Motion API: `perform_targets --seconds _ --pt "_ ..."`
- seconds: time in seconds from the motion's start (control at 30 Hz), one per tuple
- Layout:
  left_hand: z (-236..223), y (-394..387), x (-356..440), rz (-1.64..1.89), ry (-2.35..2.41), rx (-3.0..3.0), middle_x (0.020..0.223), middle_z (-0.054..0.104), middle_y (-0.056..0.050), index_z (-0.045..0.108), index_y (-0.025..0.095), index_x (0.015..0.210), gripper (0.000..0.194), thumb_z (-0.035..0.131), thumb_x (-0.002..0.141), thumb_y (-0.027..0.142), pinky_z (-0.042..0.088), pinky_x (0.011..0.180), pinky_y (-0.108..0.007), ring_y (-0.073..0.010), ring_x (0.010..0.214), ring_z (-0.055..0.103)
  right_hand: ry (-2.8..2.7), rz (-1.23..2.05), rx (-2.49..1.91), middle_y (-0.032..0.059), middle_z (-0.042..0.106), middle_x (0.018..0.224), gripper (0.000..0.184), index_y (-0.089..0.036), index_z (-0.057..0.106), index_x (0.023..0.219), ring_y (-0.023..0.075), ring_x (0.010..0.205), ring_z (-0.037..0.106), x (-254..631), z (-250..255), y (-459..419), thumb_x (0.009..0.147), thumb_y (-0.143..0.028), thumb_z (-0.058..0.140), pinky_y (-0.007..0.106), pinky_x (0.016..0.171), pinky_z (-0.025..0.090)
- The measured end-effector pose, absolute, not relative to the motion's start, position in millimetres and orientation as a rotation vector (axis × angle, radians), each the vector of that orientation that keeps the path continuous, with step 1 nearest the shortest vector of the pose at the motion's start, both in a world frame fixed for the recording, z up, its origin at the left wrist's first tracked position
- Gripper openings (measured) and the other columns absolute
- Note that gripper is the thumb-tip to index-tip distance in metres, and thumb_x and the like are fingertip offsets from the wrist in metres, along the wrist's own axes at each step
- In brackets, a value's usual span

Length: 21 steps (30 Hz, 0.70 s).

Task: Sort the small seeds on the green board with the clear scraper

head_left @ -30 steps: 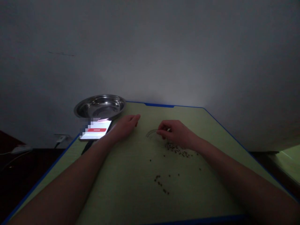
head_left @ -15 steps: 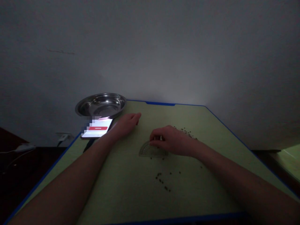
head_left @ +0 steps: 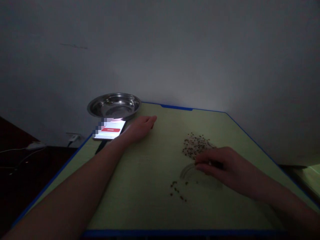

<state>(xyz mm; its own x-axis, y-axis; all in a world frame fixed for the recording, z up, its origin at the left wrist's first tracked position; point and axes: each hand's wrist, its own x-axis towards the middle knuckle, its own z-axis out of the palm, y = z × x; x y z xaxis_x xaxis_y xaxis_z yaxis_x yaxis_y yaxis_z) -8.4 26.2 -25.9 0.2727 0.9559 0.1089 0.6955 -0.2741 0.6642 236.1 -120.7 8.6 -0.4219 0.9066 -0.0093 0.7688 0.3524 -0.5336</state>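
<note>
My right hand (head_left: 222,166) pinches the arc of a clear plastic protractor (head_left: 186,170) between thumb and fingertips, low over the light green table. Part of the protractor is behind the hand and blurred. Just beyond the fingertips lies a pile of small dark and pale grains (head_left: 196,145). A few dark grains (head_left: 176,190) are scattered on the near side of the protractor. My left hand (head_left: 141,128) rests on the table with its fingers curled in, and I see nothing in it.
A shiny metal basin (head_left: 115,106) stands at the table's back left corner. In front of it lies a phone (head_left: 110,129) with a lit screen, close to my left wrist. Blue edging (head_left: 177,107) borders the table, and a grey wall rises behind it.
My right hand has moved right and nearer with the protractor. The grain pile it was covering now shows. The view has shifted slightly; my left hand stays in place.
</note>
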Motion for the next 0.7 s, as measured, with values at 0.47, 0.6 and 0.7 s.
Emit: perform_targets --seconds 0.47,0.6,0.7 --pt "-23.8 26.0 -7.1 0.685 1.507 2.037 0.050 0.041 0.003 0.042 0.020 0.056 0.044 0.032 0.086 0.052 0.029 0.053 -0.029 -0.0136 0.049 0.040 -2.408 0.454 -1.504 -0.0013 0.070 0.079 0.020 -0.027 0.069 0.088 0.0137 0.069 0.062 235.0 4.2 -126.2 0.089 -0.038 0.052 0.027 0.062 0.042" --pt "-24.5 26.7 -7.0 0.687 1.502 2.039 0.050 0.041 0.003 0.042 0.021 0.056 0.045 0.031 0.086 0.053 0.029 0.053 -0.029 -0.0138 0.049 0.040 -2.421 0.482 -1.483 -0.0020 0.069 0.073 0.020 -0.027 0.069 0.084 0.0126 0.064 0.060 229.2 3.0 -128.3 0.089 -0.037 0.053 0.026 0.060 0.040" --pt "-24.9 27.8 -7.5 0.681 1.505 2.055 0.050 0.044 0.002 0.043 0.020 0.056 0.046 0.031 0.085 0.053 0.030 0.053 -0.029 -0.0143 0.050 0.041 -2.459 0.485 -1.473 -0.0029 0.069 0.071 0.018 -0.026 0.070 0.085 0.0120 0.062 0.059 223.5 2.8 -129.2 0.088 -0.035 0.054 0.026 0.059 0.039"
